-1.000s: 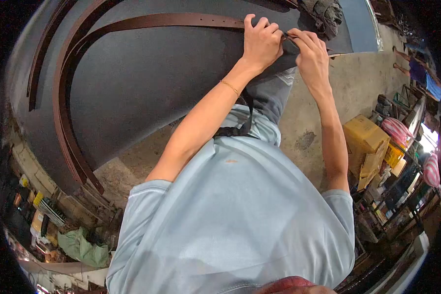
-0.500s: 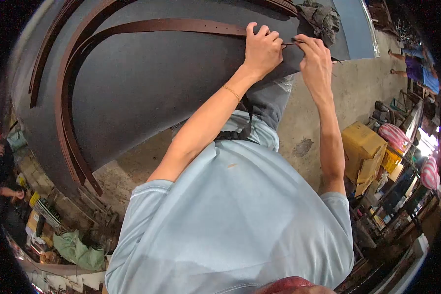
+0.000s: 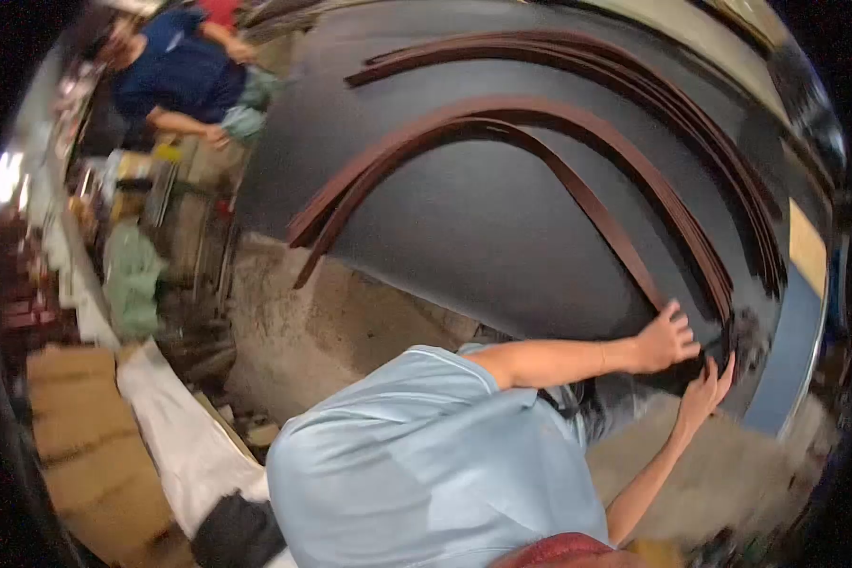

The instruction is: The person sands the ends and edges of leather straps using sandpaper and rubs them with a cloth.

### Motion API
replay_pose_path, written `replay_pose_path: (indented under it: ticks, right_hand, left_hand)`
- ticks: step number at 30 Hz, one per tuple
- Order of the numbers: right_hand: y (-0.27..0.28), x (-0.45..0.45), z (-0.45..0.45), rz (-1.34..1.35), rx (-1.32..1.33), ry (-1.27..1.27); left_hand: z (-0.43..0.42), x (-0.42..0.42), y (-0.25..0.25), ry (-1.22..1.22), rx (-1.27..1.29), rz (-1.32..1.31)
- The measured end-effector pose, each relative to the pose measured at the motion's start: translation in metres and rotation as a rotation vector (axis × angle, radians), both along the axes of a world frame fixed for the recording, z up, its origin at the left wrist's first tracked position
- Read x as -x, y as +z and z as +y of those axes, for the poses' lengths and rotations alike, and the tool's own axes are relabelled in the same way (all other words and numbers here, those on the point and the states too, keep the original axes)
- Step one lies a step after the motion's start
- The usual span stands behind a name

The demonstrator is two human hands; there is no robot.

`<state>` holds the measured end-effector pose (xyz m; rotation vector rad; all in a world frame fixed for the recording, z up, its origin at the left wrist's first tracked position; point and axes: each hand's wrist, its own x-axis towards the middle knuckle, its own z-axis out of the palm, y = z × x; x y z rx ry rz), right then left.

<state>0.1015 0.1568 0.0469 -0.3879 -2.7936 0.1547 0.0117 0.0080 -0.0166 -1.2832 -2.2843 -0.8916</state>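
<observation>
A long brown belt strap curves across the dark work table, and its near end runs into my left hand. The fingers of that hand are closed around the strap. Just below and to the right, close to the strap's end, is my right hand. Its thumb and fingers are bent together, and blur hides what they grip. Beside the held strap lies a bundle of similar brown straps, bent in an arc. A crumpled dark cloth rests just beyond my hands.
Farther back on the table lies a second bundle of brown straps. A blue-grey panel is at the right edge. At upper left a person in a dark shirt stands by the table. Cardboard and a green bag are at left.
My view has swung left, so the table and hands now appear farther right and lower. The person at the left shows more fully. My left hand still holds the strap.
</observation>
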Motion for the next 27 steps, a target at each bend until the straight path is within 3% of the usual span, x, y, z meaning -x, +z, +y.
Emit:
replay_pose_path:
  ticks: [4, 8, 17, 20, 21, 23, 27]
  right_hand:
    - [-0.041, -0.004, 0.013, -0.050, 0.261, -0.045]
    - [-0.052, -0.009, 0.007, 0.066, 0.312, -0.018]
    - [-0.042, -0.018, 0.027, -0.091, 0.499, 0.068]
    - [-0.036, -0.029, 0.047, -0.151, 0.555, 0.193]
    - [-0.037, -0.022, 0.051, -0.164, 0.583, 0.284]
    - [-0.054, -0.022, 0.059, -0.132, 0.516, 0.276]
    - [-0.025, -0.011, 0.011, -0.003, 0.582, 0.206]
  left_hand:
    - [-0.003, 0.000, 0.001, -0.003, -0.045, 0.079]
    - [0.001, 0.000, -0.005, -0.037, -0.060, 0.086]
    - [0.002, 0.001, -0.004, -0.094, -0.047, 0.101]
    - [-0.002, 0.004, 0.000, -0.119, -0.050, 0.092]
    - [-0.011, 0.003, 0.025, -0.177, 0.006, 0.071]
    - [0.004, 0.005, -0.005, -0.123, -0.067, 0.136]
    - [0.006, 0.004, -0.010, -0.103, -0.078, 0.116]
